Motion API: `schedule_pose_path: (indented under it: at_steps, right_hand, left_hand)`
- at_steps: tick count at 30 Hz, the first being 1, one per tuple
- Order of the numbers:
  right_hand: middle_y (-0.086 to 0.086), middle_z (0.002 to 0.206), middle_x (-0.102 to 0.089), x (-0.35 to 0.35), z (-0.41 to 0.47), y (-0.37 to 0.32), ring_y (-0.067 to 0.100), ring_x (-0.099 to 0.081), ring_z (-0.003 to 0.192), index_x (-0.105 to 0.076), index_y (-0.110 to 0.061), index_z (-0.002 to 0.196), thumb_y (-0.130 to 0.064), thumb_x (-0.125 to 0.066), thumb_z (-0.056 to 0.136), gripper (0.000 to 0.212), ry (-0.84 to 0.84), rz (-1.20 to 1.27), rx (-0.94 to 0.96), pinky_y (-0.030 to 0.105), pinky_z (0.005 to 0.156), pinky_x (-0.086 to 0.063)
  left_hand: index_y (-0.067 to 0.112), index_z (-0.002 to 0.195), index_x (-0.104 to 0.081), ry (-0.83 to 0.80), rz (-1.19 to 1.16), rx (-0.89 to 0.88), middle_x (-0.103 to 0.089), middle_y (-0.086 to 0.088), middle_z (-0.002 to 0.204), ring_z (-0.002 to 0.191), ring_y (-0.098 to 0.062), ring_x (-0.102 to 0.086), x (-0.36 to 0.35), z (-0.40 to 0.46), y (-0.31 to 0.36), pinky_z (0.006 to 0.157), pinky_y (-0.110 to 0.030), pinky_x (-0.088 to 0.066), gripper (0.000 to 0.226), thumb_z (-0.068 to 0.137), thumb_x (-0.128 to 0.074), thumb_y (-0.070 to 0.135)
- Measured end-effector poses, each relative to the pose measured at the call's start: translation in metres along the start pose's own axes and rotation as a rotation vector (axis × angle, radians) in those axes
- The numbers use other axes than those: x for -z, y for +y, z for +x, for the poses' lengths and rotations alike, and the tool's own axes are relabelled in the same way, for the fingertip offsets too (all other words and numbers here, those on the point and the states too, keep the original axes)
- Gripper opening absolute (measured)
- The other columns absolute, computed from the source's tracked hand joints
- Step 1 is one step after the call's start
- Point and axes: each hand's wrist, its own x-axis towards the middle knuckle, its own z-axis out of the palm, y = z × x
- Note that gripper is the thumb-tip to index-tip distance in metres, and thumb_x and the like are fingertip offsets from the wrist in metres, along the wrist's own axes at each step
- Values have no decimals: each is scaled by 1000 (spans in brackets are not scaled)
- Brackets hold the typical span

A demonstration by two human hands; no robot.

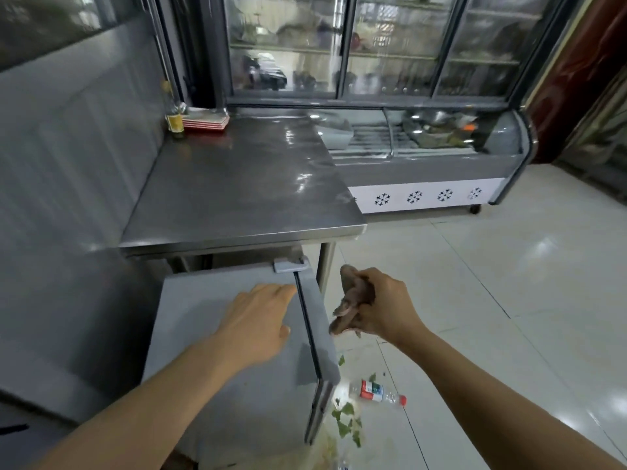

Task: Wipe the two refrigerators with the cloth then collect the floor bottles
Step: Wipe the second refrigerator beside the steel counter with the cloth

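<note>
A low grey refrigerator (210, 385) stands below me, its lid or door edge with a dark seal at the right. My left hand (258, 317) lies flat on its top, fingers straight, fingertips at the seal. My right hand (380, 307) grips a crumpled brown cloth (349, 300) just right of the refrigerator, above the floor. A clear plastic bottle (373, 391) with a red cap and a red-and-green label lies on the tiled floor beside the refrigerator's corner. A glass-fronted display refrigerator (424, 157) stands at the back.
A steel worktable (237, 184) abuts the low refrigerator; on its far corner stand a yellow-labelled bottle (175, 113) and stacked red trays (207, 122). Green leaf scraps (346, 422) litter the floor by the bottle. White floor tiles (509, 283) stretch to the right.
</note>
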Motion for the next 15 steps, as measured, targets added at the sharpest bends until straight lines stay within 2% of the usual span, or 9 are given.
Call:
schedule_pose_path:
  at_steps: [2,4,6,8,10,13,15]
  right_hand:
    - [6,97,-67,13,27,5,23,-62,91,-62,-9,105,-9,-70,72,34,-9,3,13,35,82,-52]
    - [8,92,-68,24,58,13,25,-64,87,-63,-9,96,-3,-62,72,25,-26,29,40,40,78,-54]
    - [11,94,-67,32,90,20,28,-65,86,-64,-11,101,4,-57,78,28,-70,109,76,40,77,-55]
    - [21,82,-64,39,122,24,36,-69,73,-64,-13,91,15,-47,83,34,-180,316,106,41,64,-55]
    - [19,71,-63,42,156,30,38,-69,58,-59,-17,80,19,-44,84,40,-212,392,151,35,51,-52]
    - [6,65,-65,45,204,31,17,-67,49,-61,-17,93,15,-46,82,37,-177,360,202,25,42,-51]
    - [7,64,-66,44,237,28,19,-67,47,-62,-10,103,13,-47,81,34,-196,338,260,31,44,-55]
  left_hand:
    - [22,145,-24,-14,-3,36,-37,0,145,133,-21,-33,7,19,4,105,-36,-33,63,89,-53,31]
    - [23,145,-24,-10,-25,88,-36,1,148,134,-20,-33,11,42,7,105,-36,-34,64,89,-55,29]
    - [23,144,-26,7,-32,136,-34,1,148,134,-19,-33,12,67,10,106,-34,-34,63,89,-55,27]
    - [22,143,-29,6,-42,182,-36,2,147,132,-18,-34,13,92,12,105,-34,-35,62,88,-56,26]
    - [24,141,-33,3,-53,244,-41,3,140,127,-18,-37,14,116,14,101,-37,-38,59,87,-57,25]
    - [22,137,-36,3,-11,325,-45,2,136,124,-19,-41,18,147,15,100,-40,-39,56,85,-57,25]
    - [21,134,-39,16,6,376,-48,1,134,123,-20,-43,20,166,13,100,-40,-41,54,83,-58,24]
